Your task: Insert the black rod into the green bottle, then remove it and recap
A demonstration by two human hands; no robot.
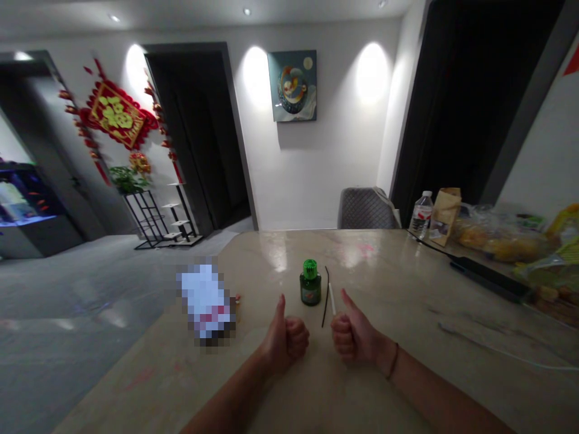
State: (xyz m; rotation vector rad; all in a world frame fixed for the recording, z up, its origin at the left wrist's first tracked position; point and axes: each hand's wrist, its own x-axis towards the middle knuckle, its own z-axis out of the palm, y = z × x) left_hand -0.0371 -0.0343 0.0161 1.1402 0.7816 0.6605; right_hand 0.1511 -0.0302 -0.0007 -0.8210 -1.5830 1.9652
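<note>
My left hand [286, 339] and my right hand [353, 333] rest side by side on the beige table [398, 283], each a closed fist with the thumb pointing up and nothing in it. Just beyond them stands a small dark green bottle [310, 283] with a bright green cap. Beside the bottle lie a thin black stick [325, 298] and a short white stick [332, 299], close to my right thumb. A thin band circles my right wrist.
A blurred-out white item [207, 303] lies left of my hands. At the table's right edge are a water bottle [421, 215], a brown paper bag [446, 214], food bags [497, 238] and a dark flat device [491, 277]. A grey chair [366, 208] stands behind the table.
</note>
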